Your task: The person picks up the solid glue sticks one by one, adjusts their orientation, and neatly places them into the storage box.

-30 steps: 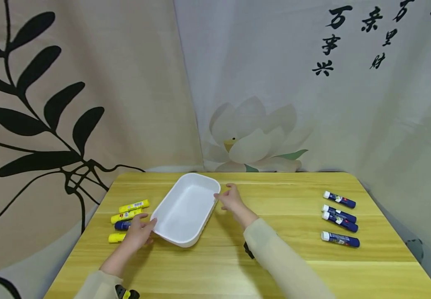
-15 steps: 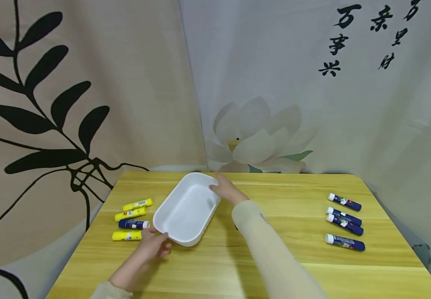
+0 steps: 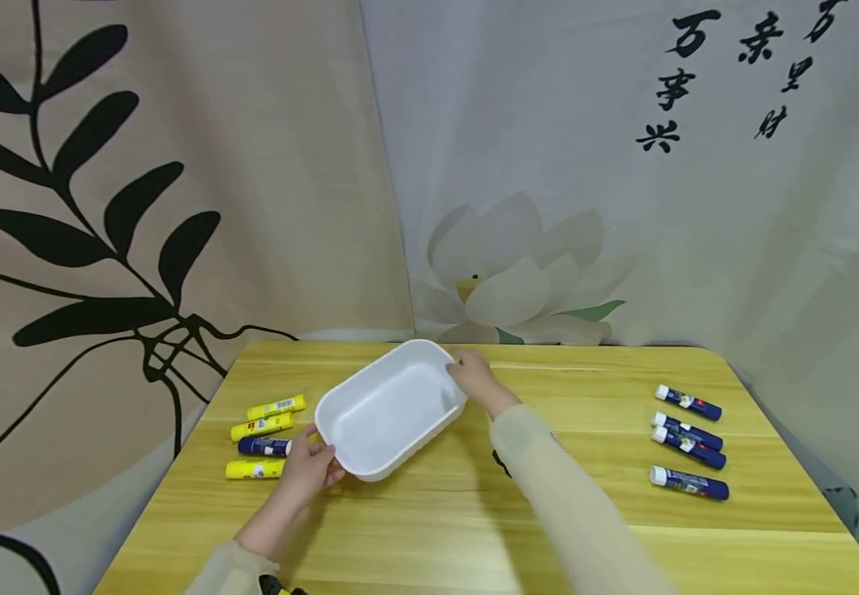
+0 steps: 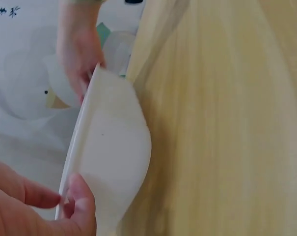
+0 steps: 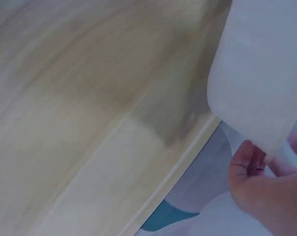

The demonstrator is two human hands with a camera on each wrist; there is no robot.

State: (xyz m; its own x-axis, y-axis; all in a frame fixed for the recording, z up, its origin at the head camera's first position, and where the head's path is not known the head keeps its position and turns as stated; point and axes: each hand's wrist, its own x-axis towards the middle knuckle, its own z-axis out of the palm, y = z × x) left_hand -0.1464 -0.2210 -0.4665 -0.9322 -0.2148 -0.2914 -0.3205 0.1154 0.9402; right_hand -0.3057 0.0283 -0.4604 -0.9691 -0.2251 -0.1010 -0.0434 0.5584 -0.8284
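Observation:
A white rectangular plastic tray is turned at a slant near the back of the wooden table. My left hand pinches its near left corner; in the left wrist view the thumb and fingers of that hand meet at the rim. At the far right corner my right hand grips the rim, and the right wrist view shows its fingers curled at the tray's edge. Just left of the left hand lies a dark blue glue stick, its right end hidden behind the fingers.
Yellow glue sticks lie left of the tray, beside the blue one. Several dark blue glue sticks with white caps lie at the right side of the wooden table. A printed curtain hangs behind the table's back edge.
The tray has turned clockwise and shifted a little right. My left hand has moved right onto its near corner, and my right hand has taken hold of the far right corner.

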